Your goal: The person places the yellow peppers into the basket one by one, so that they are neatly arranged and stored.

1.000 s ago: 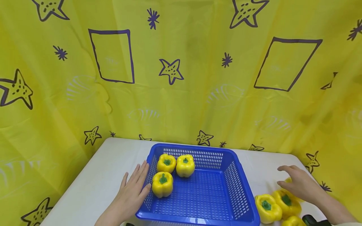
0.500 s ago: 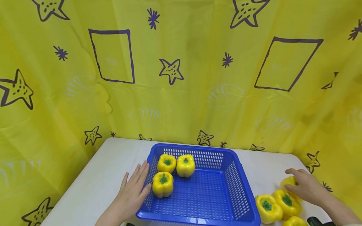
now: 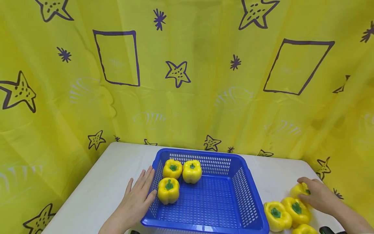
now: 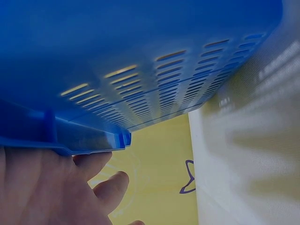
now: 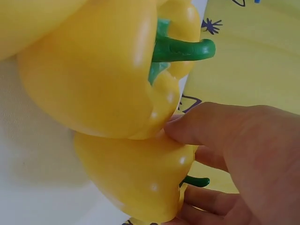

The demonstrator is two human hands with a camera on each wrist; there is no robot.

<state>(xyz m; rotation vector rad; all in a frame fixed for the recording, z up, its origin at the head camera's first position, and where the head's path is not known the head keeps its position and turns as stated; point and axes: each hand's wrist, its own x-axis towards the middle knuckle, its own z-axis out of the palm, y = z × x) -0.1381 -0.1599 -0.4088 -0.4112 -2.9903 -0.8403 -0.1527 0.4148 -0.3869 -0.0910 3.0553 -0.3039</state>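
Note:
My right hand (image 3: 319,196) grips a yellow bell pepper (image 3: 297,190) at the table's right side. In the right wrist view, the thumb presses one side of this pepper (image 5: 136,173) and the fingers curl round the other, beside its green stem. A second yellow bell pepper (image 3: 296,211) touches it. My left hand (image 3: 132,200) lies with fingers extended along the left rim of a blue plastic basket (image 3: 207,203). From the left wrist, its fingers appear under the basket's lip (image 4: 93,145). Inside the basket, three yellow bell peppers sit upright at the left, one of them nearest the hand (image 3: 168,191).
More yellow bell peppers stand right of the basket, among them one by its corner (image 3: 277,217) and one cut off by the lower frame edge (image 3: 304,229). A dark object (image 3: 327,230) lies at bottom right. Yellow patterned curtain (image 3: 198,107) surrounds the white table (image 3: 117,169).
My right hand has moved slightly right and down onto the far right pepper, its fingers closing round it. The left hand and the basket have stayed put.

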